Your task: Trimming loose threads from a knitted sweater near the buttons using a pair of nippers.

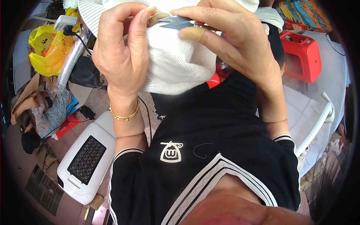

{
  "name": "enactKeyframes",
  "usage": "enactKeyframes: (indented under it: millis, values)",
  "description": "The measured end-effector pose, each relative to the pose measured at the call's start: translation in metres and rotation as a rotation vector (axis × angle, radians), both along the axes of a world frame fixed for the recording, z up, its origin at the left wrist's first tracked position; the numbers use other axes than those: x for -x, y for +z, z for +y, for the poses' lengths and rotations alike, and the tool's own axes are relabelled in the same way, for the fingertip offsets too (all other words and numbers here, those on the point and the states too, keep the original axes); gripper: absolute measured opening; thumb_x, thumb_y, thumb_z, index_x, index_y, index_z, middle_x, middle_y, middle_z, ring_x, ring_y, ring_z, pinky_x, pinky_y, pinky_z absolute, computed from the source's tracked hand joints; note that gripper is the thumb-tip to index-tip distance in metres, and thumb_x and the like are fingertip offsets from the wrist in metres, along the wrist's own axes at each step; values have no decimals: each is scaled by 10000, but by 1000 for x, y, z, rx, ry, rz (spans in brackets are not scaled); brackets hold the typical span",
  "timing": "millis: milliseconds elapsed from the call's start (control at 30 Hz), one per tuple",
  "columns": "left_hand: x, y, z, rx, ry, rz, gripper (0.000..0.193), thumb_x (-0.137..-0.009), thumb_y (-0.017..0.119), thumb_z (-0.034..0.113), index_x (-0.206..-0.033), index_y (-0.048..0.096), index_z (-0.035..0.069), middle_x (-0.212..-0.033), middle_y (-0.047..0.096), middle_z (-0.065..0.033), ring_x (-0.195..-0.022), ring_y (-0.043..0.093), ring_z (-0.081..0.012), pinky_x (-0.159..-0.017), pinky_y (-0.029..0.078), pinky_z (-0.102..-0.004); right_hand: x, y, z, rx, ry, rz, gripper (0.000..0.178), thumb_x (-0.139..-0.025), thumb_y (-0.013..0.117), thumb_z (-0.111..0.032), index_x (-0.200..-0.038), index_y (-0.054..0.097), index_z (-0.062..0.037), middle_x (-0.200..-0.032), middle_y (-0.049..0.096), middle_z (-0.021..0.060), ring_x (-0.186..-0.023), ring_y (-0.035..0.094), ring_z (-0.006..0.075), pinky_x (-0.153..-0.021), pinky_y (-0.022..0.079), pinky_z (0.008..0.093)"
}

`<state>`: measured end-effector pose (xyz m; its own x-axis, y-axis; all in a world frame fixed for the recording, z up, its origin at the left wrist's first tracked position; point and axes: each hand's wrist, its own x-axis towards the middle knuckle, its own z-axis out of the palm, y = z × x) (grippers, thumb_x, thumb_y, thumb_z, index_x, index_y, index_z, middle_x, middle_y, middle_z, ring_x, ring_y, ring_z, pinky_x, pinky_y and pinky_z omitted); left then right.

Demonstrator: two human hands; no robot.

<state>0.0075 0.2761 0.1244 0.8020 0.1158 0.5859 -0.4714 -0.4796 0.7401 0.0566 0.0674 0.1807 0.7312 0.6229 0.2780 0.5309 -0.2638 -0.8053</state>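
A white knitted garment point(168, 63) lies bunched over my lap at the top of the head view. My left hand point(122, 45), with a beaded bracelet at its wrist, pinches at the knit; its fingertips partly hide what lies between them. In my right hand point(240, 41) is a small pair of scissors point(177, 24), blades slightly apart and pointing left toward the left fingertips. Tan tape point(193, 34) wraps the right thumb. A tan-covered fingertip point(158, 17) shows beside the left thumb, close to the blade tips. The scissors' handle is mostly hidden in the right palm.
At the left are a yellow plastic bag point(52, 48), a white power adapter point(64, 23) with a black cable, and a white appliance with a black grille point(88, 157). A red plastic stool point(303, 56) and a white curved tube point(317, 123) stand at the right.
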Motion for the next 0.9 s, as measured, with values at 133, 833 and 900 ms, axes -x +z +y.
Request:
enactKeyframes:
  millis: [133,833,900]
  values:
    - [0,-4,5,-21,-8,-13,106,-1001,582,-1,-1084,568,-65,-1001,701,-149,-872,682,-149,-798,564,-253,-5,-5,3,-3,38,30,312,-863,760,-129,-1147,706,-11,-779,572,92,-687,565,224,-604,445,323]
    - [-5,-1,16,-259,-55,-60,87,-999,577,-11,-1070,554,-56,-963,700,-163,-839,679,-158,-767,557,-251,-35,-9,14,56,191,505,263,-914,733,-189,-1053,731,34,-841,719,134,-724,632,150,-662,500,278]
    - [-11,-5,17,-107,-54,-165,104,-947,677,22,-1023,622,-22,-911,714,-87,-721,661,-116,-660,534,-213,-33,-9,14,2,194,482,249,-901,734,-162,-1046,732,41,-836,724,139,-725,637,147,-665,502,277]
